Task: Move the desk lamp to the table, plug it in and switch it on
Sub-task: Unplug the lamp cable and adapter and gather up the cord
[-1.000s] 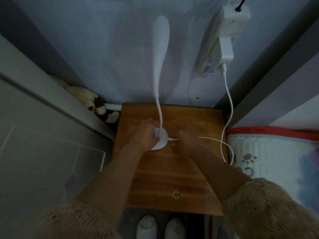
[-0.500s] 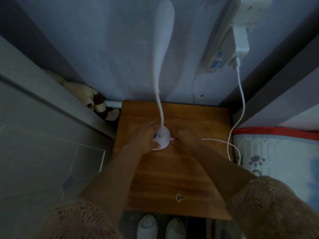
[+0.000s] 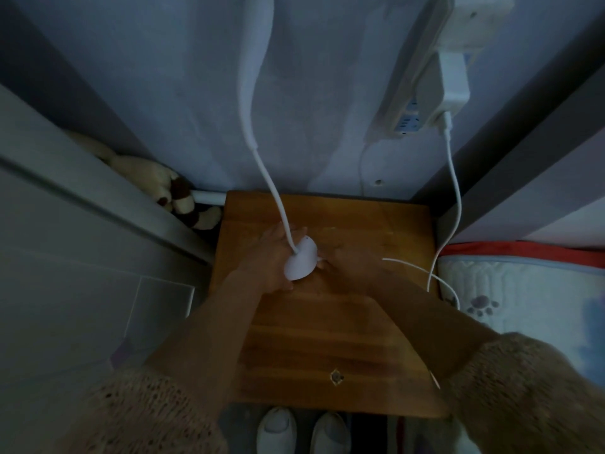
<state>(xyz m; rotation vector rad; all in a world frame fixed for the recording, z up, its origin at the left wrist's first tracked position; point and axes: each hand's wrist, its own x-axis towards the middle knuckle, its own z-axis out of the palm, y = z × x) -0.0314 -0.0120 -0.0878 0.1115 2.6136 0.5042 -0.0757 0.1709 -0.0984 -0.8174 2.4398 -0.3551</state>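
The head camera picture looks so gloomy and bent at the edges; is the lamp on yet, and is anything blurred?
Head view: dim and bluish, the desk lamp gives no glow, so it looks unlit; the wide lens bows the wall and power strip outward; the left hand and right hand at the lamp's base are soft and murky; the wooden table stays fairly clear.

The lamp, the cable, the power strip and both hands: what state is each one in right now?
Desk lamp: on the wooden table, unlit, base tilted.
White cable: adapter end plugged into the power strip, other end at the lamp base.
Power strip: on the wall, one adapter in it.
Left hand: grip closed on the lamp base.
Right hand: at the base's cable side; grip unclear.
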